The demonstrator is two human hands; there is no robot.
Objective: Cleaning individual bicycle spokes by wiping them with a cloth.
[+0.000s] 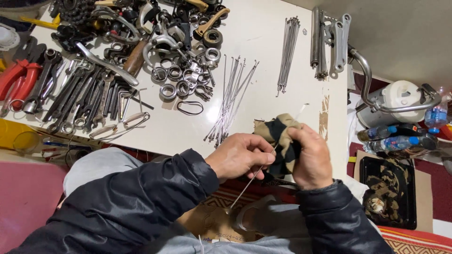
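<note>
The left hand (241,156) is pinching a thin metal spoke (249,181) while the right hand (310,157) is closing a camouflage rag (278,133) around it, near blue-capped bottles (393,141).

Bare white tabletop (263,42) open between loose fan of thin steel spokes (230,101) and tidy spoke bundle (288,51); blocked leftward by heaped dark wrenches (84,99) and steel rings (181,77).

Rag (278,136) tan with black stripes; spokes (230,101) silver; tabletop (263,33) white; pliers (16,77) red-handled; jacket sleeves (155,193) dark navy; bottle caps (414,139) blue; rubber band (190,108) black.
</note>
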